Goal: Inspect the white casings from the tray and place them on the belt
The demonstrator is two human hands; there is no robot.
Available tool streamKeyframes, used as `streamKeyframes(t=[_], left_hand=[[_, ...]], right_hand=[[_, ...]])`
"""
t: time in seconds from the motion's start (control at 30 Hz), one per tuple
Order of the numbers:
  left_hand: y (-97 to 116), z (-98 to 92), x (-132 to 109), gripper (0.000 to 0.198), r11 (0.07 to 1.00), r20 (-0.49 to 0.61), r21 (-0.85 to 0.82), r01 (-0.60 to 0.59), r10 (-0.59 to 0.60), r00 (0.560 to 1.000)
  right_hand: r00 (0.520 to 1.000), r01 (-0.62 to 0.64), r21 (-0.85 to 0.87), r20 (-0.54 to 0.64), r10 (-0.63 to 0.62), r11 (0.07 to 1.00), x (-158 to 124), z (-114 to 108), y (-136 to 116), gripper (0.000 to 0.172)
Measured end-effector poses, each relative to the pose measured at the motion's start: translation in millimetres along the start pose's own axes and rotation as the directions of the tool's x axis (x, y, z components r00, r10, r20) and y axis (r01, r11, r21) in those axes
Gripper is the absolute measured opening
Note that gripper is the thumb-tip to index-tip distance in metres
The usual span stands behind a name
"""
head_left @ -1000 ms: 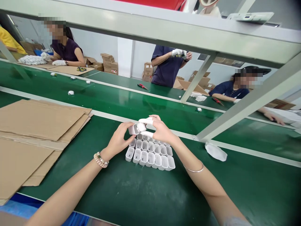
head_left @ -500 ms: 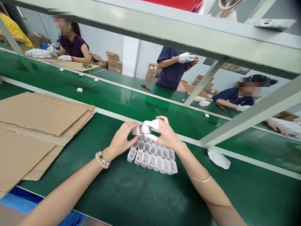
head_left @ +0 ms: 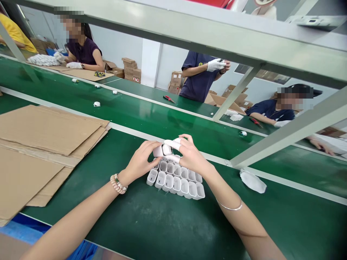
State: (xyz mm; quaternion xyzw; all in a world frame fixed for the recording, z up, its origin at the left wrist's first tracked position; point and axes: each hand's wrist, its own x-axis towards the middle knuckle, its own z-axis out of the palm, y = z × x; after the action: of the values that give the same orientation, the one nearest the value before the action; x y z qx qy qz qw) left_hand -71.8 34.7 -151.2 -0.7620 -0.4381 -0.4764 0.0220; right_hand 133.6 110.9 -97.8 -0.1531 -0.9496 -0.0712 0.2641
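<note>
Green worktop (head_left: 130, 220) is stretching before you, cardboard sheets (head_left: 48, 126) lying at its left. Your left hand (head_left: 141, 158) is curling around a white cup (head_left: 157, 151) above open cups (head_left: 176, 185), 7 in their nearest row; your right hand (head_left: 191, 155) is pinching a rounded white piece (head_left: 167, 149) at the held cup's mouth. Farther right, a flat white item (head_left: 253, 181) is lying.

Around your left wrist (head_left: 125, 178), left of the frame's lower centre, you wear a bracelet (head_left: 118, 184) of chunky cream beads, a few darker green. Toward the lower right, a thin silver bangle (head_left: 230, 209) circles your right forearm (head_left: 244, 225). White covers (head_left: 172, 145) sheathe the thumb and some fingers of your right hand (head_left: 193, 156).
</note>
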Motion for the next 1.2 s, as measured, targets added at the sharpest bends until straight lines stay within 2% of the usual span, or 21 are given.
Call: streamKeyframes(t=[0.17,0.27,0.33,0.4,0.5,0.87,1.1,1.2], left_hand=[[2,1.4,-2,0.042,0.999,-0.015,-0.043,0.02,-0.021,1.0],[5,2.6,-2,0.041,0.985,-0.04,-0.131,0.108,-0.114,0.993],[6,3.1,-1,0.039,0.96,-0.058,-0.214,0.178,-0.195,0.979],[7,3.1,0,0.038,0.931,-0.072,-0.289,0.222,-0.253,0.965],[6,3.3,1,0.038,0.918,-0.094,-0.325,0.228,-0.271,0.958],[5,6.4,-5,0.041,0.973,-0.133,-0.179,0.143,-0.168,0.977],[5,7.4,-7,0.04,0.975,-0.135,-0.167,0.15,-0.174,0.975],[4,8.3,-8,0.039,0.975,-0.12,-0.159,0.154,-0.173,0.977]], right_hand=[[1.0,-0.023,-0.064,0.012,0.024,0.998,1,1,-2,0.054],[0.997,-0.045,-0.083,-0.066,0.04,0.996,2,3,-2,0.055],[0.991,-0.032,-0.082,-0.129,0.021,0.996,2,4,-1,0.051],[0.99,-0.002,-0.067,-0.143,-0.008,0.998,3,4,-1,0.045],[0.993,0.026,-0.023,-0.115,-0.029,0.999,3,3,-3,0.036],[0.998,-0.008,0.099,0.056,0.003,0.995,3,-6,-12,0.023],[0.979,-0.042,0.09,0.205,0.023,0.995,6,-2,-15,0.026],[0.976,-0.06,0.056,0.213,0.047,0.997,6,2,-19,0.024]])
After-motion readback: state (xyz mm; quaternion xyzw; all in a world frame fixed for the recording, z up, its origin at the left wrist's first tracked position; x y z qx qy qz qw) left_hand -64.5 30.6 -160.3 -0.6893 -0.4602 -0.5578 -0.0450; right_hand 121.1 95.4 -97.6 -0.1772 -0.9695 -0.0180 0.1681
